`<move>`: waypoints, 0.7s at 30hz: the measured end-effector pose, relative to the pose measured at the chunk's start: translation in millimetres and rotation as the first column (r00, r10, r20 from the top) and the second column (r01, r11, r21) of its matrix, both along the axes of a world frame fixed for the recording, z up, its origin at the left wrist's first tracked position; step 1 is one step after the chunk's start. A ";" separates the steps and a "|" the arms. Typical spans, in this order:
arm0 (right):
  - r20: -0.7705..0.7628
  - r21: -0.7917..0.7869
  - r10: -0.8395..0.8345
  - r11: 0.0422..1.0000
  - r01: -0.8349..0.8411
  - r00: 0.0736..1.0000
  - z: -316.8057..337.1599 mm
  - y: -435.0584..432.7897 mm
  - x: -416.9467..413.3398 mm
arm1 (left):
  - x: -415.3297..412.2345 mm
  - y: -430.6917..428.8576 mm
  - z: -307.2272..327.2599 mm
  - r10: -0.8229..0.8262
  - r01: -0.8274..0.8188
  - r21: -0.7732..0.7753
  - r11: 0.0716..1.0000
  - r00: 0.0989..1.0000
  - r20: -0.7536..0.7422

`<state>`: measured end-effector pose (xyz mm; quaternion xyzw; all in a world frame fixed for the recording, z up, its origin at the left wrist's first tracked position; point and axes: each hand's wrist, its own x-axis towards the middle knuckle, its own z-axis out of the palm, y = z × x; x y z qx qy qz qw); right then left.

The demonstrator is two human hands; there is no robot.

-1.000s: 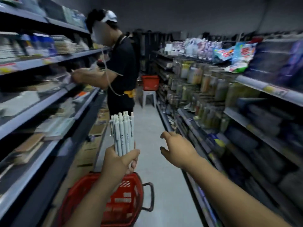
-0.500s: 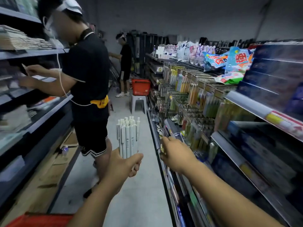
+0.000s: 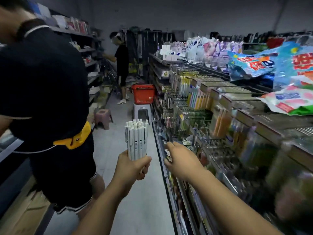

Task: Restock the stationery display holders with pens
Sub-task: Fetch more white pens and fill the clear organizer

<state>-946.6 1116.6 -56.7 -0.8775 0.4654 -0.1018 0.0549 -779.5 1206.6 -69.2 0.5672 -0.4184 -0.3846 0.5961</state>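
Item: bundle of white plastic click pens, upright with clicker ends up, held in mid-aisle beside the right-hand shelving. Left hand: grip wrapped tight round the lower barrels, likely to keep the lot together for carrying. Right hand: grip loosely curled, empty as far as shows, reaching toward the clear compartmented pen holders. Since half a second ago: holders nearer; black-clad person now crowds the left edge.

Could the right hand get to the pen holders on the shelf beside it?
Probably yes. The right hand looks empty and hovers at the shelf edge, with nothing between it and the nearest display holders. The left hand grips the pens, off to the side.
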 end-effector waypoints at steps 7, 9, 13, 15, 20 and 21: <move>-0.020 0.016 0.044 0.999 -0.043 0.999 -22.1 -217.6 78.9 | 58.5 -196.6 -18.9 0.152 -0.152 0.006 0.988 0.988 -0.002; -0.004 0.060 0.070 0.996 -0.070 0.998 -22.0 -274.8 109.5 | 77.0 -246.3 -16.1 0.201 -0.200 0.018 0.980 0.979 -0.030; 0.011 0.081 0.153 0.985 -0.153 0.988 -7.8 -375.6 175.1 | 125.7 -336.5 -9.6 0.240 -0.238 0.038 0.971 0.969 -0.054; 0.008 0.073 0.180 0.981 -0.180 0.984 -1.9 -425.9 206.5 | 152.8 -380.2 -7.7 0.253 -0.251 0.044 0.967 0.965 -0.065; -0.002 0.063 0.225 0.972 -0.225 0.974 -6.8 -551.9 287.2 | 225.7 -498.2 -16.4 0.302 -0.299 0.043 0.953 0.944 -0.134; 0.006 0.059 0.232 0.971 -0.232 0.973 -8.2 -579.7 305.9 | 243.3 -525.8 -19.2 0.308 -0.307 0.029 0.951 0.939 -0.152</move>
